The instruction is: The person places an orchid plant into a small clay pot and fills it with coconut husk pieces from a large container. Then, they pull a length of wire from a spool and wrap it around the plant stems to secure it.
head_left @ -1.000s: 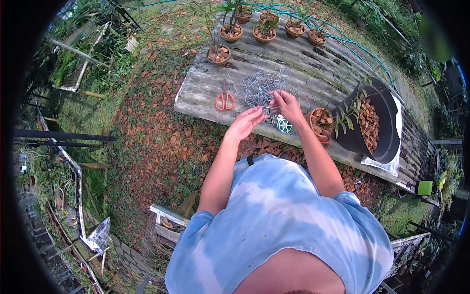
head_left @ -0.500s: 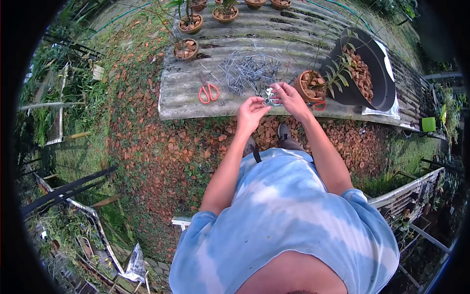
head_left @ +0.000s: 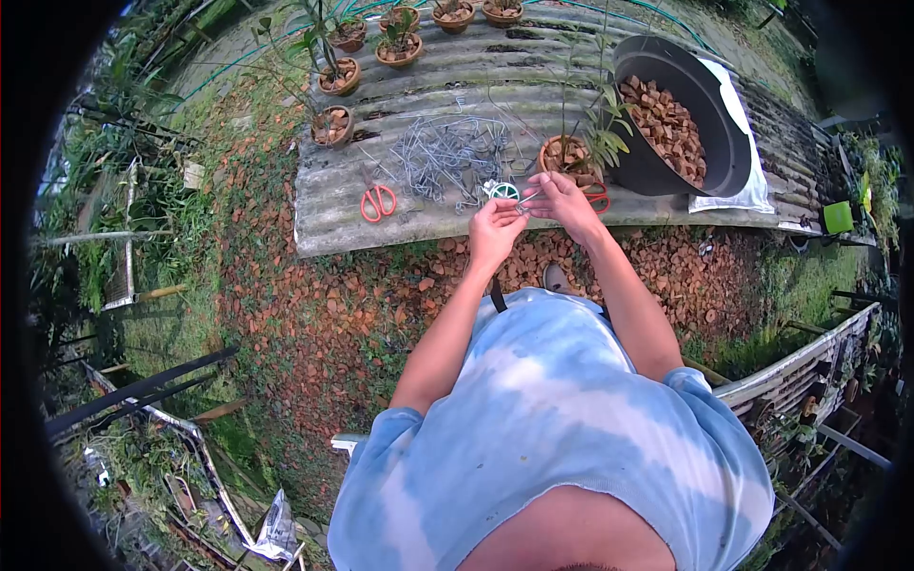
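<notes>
Blue-and-white tie-dye short-sleeved shirt, bare forearms

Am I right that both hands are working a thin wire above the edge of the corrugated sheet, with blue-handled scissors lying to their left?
Not quite: the head view shows the scissors have orange-red handles, not blue. The rest holds: the left hand and right hand pinch a thin wire above the edge of the corrugated sheet, with the scissors lying to their left.
</notes>
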Available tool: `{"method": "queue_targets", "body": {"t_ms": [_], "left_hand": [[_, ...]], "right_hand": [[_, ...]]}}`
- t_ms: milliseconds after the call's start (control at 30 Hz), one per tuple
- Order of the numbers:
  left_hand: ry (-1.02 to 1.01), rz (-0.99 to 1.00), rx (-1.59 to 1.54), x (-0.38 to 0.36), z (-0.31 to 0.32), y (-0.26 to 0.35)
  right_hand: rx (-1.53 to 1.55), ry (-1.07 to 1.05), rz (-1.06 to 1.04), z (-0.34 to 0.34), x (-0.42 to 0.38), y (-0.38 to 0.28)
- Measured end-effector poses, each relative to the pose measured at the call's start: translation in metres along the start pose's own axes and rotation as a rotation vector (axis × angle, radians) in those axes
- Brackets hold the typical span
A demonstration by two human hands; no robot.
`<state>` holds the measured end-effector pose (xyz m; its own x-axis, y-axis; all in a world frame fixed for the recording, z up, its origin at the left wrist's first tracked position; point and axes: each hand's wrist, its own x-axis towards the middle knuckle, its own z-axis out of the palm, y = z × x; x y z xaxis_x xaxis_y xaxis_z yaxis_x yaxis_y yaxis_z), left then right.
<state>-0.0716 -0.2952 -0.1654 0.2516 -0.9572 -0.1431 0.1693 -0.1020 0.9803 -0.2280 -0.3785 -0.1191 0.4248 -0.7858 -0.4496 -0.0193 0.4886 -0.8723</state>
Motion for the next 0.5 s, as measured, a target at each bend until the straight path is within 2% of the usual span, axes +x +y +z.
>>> {"method": "queue_targets", "body": {"t_ms": [167,400,500], "left_hand": [[-0.084,-0.072,0.075,-0.003,0.033,-0.006],[-0.154,-0.224,-0.174,0.0,0.051,-0.017],[-0.113,-0.234,-0.169,-0.006,0.057,-0.012]], "right_hand": [[-0.058,-0.068,-0.031,-0.047,-0.008,0.005],[-0.18,-0.248,-0.129,-0.083,0.0,-0.013],[-0.213,-0.292,-0.103,-0.086,0.005,-0.019]]}}
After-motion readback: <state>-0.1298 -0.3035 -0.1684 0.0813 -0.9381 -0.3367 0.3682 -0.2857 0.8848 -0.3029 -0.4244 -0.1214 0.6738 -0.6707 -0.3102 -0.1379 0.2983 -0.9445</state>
